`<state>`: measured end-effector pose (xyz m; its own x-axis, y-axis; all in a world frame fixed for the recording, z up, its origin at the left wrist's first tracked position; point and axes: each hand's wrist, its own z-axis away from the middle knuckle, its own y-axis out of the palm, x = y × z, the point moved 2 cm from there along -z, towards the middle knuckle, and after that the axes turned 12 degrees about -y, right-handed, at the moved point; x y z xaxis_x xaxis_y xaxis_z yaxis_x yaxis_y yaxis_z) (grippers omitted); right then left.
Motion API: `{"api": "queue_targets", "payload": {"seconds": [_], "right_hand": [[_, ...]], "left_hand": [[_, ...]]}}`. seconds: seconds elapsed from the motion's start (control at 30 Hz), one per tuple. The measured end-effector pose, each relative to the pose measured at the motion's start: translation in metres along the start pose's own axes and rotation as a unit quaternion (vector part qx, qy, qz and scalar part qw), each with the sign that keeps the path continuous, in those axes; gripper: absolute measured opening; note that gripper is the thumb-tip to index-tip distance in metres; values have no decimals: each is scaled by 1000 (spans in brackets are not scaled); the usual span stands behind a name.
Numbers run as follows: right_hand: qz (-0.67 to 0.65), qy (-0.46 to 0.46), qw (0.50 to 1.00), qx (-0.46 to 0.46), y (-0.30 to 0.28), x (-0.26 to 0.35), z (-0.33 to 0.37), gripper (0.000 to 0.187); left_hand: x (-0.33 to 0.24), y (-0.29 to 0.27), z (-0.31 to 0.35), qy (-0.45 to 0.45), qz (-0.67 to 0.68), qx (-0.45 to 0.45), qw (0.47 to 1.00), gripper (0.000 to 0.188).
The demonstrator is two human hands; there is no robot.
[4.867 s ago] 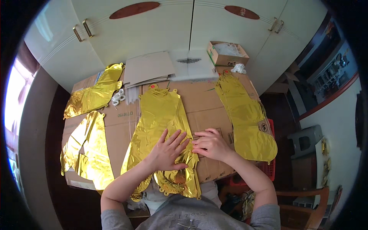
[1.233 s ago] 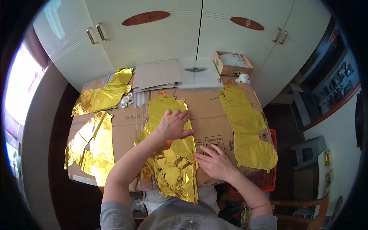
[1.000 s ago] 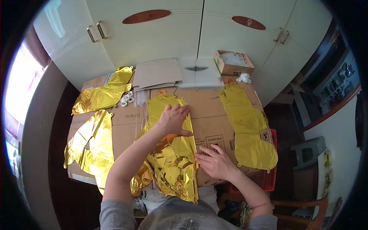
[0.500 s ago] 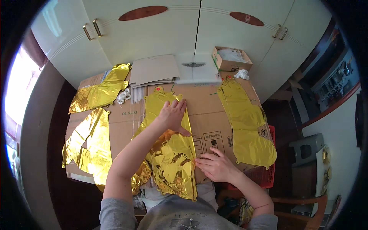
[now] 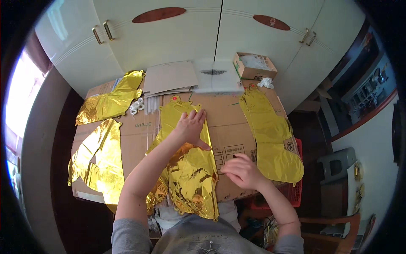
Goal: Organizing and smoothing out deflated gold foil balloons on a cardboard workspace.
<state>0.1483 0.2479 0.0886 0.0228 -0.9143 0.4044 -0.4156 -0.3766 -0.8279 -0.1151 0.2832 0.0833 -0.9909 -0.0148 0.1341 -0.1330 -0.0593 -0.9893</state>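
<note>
A flat, uninflated gold foil balloon [image 5: 192, 169] lies lengthwise before me on the cardboard-covered table, its lower end crumpled and hanging at the near edge. My left hand [image 5: 191, 128] rests on its upper part, palm down, fingers straight and thumb spread toward its right edge. Just right of that edge, my right hand [image 5: 243, 171] is raised off the foil. Its fingers are bent and slightly blurred, so I cannot make out whether anything is between them. Another flat gold balloon [image 5: 272, 139] lies to the right, and two more, one upper [image 5: 110, 101] and one lower [image 5: 103, 156], to the left.
Along the back stand a stack of grey boards [image 5: 171, 78], a clear plastic packet [image 5: 218, 80] and an open carton [image 5: 253, 67]. White rolls [image 5: 136, 106] sit near the upper left balloon. A red crate [image 5: 298, 190] is below the right edge; a wooden chair arm [image 5: 338, 221] is nearby.
My right hand has lifted away from the balloon's right edge and shifted slightly up and right, its fingers bending from stretched out. The left hand stays put.
</note>
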Motion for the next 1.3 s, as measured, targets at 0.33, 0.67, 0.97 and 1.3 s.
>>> {"api": "queue_targets", "payload": {"seconds": [0.33, 0.67, 0.97, 1.3], "right_hand": [[91, -44, 995, 16, 27, -16, -28, 28], [49, 81, 994, -63, 23, -46, -64, 47], [186, 113, 976, -3, 52, -84, -97, 56], [171, 117, 978, -25, 54, -85, -95, 53]], "left_hand": [[19, 10, 11, -20, 111, -100, 989, 112], [87, -7, 140, -142, 126, 28, 981, 72], [79, 12, 142, -123, 132, -45, 983, 68], [70, -8, 126, -107, 120, -12, 987, 71]]}}
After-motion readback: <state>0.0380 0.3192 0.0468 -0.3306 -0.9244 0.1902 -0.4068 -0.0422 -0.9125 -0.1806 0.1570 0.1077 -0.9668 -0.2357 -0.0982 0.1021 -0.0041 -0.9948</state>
